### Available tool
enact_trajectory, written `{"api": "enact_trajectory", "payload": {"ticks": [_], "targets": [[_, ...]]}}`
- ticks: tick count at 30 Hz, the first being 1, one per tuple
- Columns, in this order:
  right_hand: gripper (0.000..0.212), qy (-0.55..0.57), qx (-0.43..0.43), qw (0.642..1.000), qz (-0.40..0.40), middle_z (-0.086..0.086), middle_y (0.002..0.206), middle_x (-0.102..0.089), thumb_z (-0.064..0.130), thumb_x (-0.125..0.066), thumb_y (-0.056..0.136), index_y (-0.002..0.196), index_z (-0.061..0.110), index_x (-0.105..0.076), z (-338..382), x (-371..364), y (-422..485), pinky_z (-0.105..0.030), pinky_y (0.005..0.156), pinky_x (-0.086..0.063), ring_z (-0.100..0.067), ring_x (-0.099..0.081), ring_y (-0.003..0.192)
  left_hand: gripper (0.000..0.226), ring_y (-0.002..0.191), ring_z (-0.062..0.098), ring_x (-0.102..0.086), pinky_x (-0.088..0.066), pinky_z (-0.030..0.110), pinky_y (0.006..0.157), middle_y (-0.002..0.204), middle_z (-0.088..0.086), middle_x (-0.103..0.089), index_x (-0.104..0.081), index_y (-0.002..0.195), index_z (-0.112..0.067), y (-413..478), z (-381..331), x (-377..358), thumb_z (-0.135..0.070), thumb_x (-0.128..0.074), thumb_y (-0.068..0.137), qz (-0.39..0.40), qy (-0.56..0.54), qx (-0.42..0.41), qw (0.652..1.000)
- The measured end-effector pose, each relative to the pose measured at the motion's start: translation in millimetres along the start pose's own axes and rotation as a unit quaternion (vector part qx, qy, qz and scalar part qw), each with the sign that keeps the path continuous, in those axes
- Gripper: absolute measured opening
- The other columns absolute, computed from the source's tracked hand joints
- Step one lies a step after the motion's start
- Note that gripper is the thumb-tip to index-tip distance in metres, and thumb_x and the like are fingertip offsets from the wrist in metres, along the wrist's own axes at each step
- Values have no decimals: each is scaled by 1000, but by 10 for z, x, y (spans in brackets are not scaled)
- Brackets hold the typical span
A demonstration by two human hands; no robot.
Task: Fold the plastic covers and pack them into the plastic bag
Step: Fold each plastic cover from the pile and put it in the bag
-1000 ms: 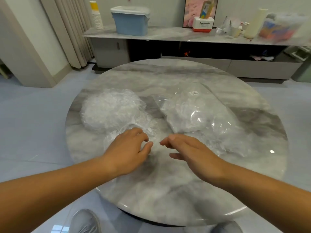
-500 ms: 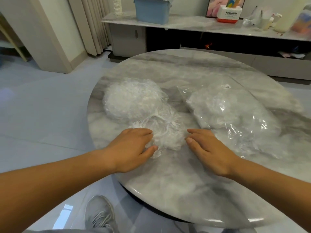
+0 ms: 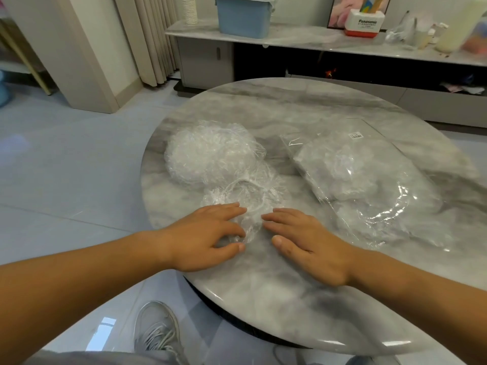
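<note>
A heap of crumpled clear plastic covers (image 3: pixel 210 154) lies on the left of the round marble table (image 3: pixel 303 299). One loose cover (image 3: pixel 250 204) with a white elastic rim lies in front of the heap. My left hand (image 3: pixel 210 233) rests on its left side with the fingers laid flat over it. Flat on the table, my right hand (image 3: pixel 303 238) touches the cover's right edge with straight fingers. A clear plastic bag (image 3: pixel 369 180) with a white label, holding several folded covers, lies to the right.
Beyond the table, a low marble sideboard (image 3: pixel 290 38) carries a blue bin (image 3: pixel 243 17), a Panasonic box (image 3: pixel 365 23) and other items. Curtains (image 3: pixel 150 38) hang at the back left. My grey shoe (image 3: pixel 158 330) is on the tiled floor below the table's edge.
The view has swung left and down. Both hands have come closer together over the loose cover and now lie flatter, the right one moving in from beside the bag.
</note>
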State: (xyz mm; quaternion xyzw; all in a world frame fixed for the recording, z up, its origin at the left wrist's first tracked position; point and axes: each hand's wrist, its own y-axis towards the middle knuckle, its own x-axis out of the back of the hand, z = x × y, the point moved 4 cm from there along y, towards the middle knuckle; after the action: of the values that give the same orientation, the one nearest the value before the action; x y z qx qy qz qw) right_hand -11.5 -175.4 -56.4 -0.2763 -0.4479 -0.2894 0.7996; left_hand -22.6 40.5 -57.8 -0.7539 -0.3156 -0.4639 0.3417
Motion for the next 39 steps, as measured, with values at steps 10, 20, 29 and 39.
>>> {"api": "enact_trajectory", "payload": {"ticks": [10,20,29,39], "targets": [[78,10,7,998,-59,10,154,-44,66,-18,93,149,21,-50,-26,154,-136,-4,112,-14,6,-30,140,71,154,8,-7,-14,31,125,167,-7,-16,-37,155,-29,-6,135,-28,-64,-27,94,-4,35,-2,999],[68,38,25,987,-152,12,165,-18,73,-24,96,134,33,-65,24,178,-117,-31,121,-20,-2,-12,151,79,151,7,-19,-15,26,122,166,-8,-21,-27,159,-22,-33,-9,147,-63,-33,92,-131,-3,-25,991],[60,-15,99,980,-171,12,145,-56,59,-28,105,136,22,-65,48,325,-545,-38,116,-34,-6,-38,144,61,138,18,-45,-42,37,111,153,4,-45,-47,148,-13,-167,-496,42,-50,-47,100,-136,65,-188,970],[55,250,-53,957,-135,17,108,-74,62,-41,95,108,23,-78,-25,-15,-870,-18,95,-46,-1,-65,108,40,114,-3,-56,-48,21,97,125,-20,-60,-60,132,-32,-115,-571,-224,-43,-62,94,-117,-134,-88,980]]}}
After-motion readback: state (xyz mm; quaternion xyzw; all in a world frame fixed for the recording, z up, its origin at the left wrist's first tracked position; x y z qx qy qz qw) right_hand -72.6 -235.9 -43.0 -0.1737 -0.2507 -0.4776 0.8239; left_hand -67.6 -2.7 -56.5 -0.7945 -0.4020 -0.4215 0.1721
